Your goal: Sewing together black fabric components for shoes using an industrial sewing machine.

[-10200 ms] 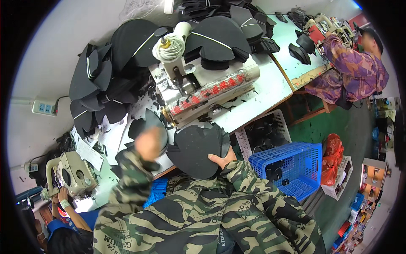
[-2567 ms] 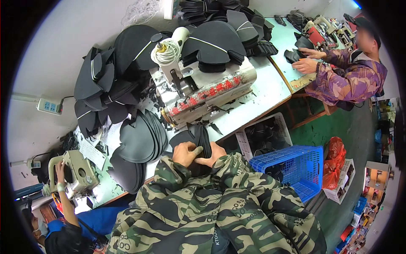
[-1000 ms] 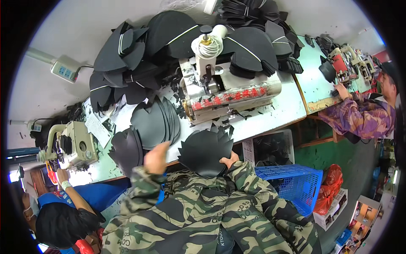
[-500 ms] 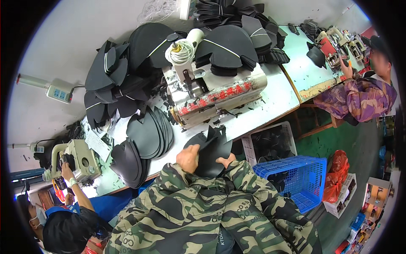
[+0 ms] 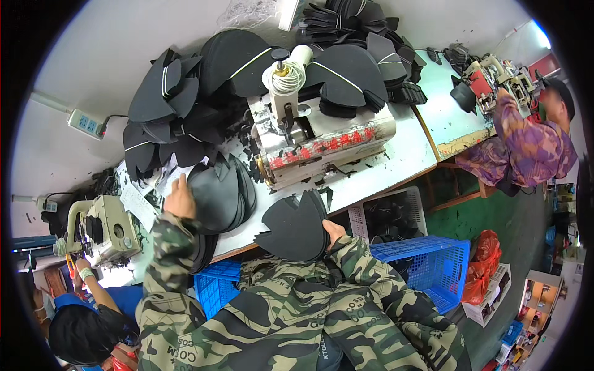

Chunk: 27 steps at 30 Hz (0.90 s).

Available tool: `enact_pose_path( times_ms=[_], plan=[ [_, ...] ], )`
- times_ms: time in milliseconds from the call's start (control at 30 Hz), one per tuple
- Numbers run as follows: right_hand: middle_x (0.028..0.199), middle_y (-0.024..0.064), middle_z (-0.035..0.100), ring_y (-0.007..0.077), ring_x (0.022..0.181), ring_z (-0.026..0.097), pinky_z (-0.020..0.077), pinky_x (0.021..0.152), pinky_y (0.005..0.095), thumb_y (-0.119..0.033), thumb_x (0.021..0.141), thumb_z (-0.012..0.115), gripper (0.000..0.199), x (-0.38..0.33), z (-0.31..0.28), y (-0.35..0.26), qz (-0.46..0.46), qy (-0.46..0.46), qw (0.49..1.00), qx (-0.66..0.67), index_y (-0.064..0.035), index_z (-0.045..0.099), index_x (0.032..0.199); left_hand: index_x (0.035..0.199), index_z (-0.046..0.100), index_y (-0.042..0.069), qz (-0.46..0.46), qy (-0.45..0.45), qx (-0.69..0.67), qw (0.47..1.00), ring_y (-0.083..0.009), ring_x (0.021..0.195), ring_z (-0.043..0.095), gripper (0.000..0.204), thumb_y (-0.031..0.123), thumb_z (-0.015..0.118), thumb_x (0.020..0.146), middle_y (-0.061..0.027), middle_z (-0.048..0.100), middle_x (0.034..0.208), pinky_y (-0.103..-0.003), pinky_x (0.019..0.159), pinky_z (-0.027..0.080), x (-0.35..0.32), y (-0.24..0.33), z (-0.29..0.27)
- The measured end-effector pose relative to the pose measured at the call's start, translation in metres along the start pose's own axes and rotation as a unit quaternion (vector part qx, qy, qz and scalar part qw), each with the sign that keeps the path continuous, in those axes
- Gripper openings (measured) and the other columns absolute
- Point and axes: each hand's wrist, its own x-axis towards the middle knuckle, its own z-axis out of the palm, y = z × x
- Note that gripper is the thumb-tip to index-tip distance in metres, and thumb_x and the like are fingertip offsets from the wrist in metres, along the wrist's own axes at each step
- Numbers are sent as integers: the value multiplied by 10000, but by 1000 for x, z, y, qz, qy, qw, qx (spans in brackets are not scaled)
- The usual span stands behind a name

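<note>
A fanned stack of black, notched, rounded sheet pieces [image 5: 291, 227] lies at the table's front edge, close to my body. My right hand [image 5: 335, 234] grips its right side, thumb along the edge. Out to the left, my left hand [image 5: 180, 199] is slightly blurred, its fingers extended and holding nothing I can see. It is at the left edge of a second fanned pile of dark rounded pieces [image 5: 216, 195]; whether it touches them I cannot tell. More dark pieces sit below that pile, partly behind my sleeve.
A machine [image 5: 322, 145] with a coil of white cord stands behind the stack, among tied black bundles [image 5: 343, 71]. To the right are a white crate [image 5: 417, 204] and a blue crate [image 5: 455, 247]. Co-workers sit at machines on both sides.
My left hand has left the near stack and swung left to the other pile. The near stack now lies more fully in view, my right hand still at its right side.
</note>
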Motion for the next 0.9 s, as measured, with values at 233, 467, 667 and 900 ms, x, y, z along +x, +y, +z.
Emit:
enact_pose_path(
  times_ms=[233,467,667,900],
  plan=[
    [640,138,502,168,605,449,379,581,341,-268,836,553,304,-13,56,-12,-192,40,912,-360,32,515,818,920,595,25,62,-291,-182,937,-417,816,569,499,508,499,835,-231,609,804,-487,690,440,-104,176,25],
    [602,140,516,248,513,464,388,527,388,-360,773,620,385,-19,82,-40,-157,26,842,-515,13,524,781,872,644,11,18,-417,-501,758,-81,593,536,229,236,612,841,-22,609,660,-276,518,418,-85,125,93],
    [935,216,632,346,888,612,480,786,395,-544,656,668,630,5,93,-33,-36,24,798,-601,-15,636,996,863,662,38,-145,-552,-603,558,-40,488,464,206,236,605,864,18,603,667,-207,433,336,-77,116,110],
    [904,270,609,371,884,596,473,777,401,-647,620,621,779,-13,108,-65,10,56,802,-595,66,624,937,798,654,46,-139,-508,-623,578,-32,509,456,193,235,643,832,31,594,657,-217,448,336,-76,131,87]
  ],
)
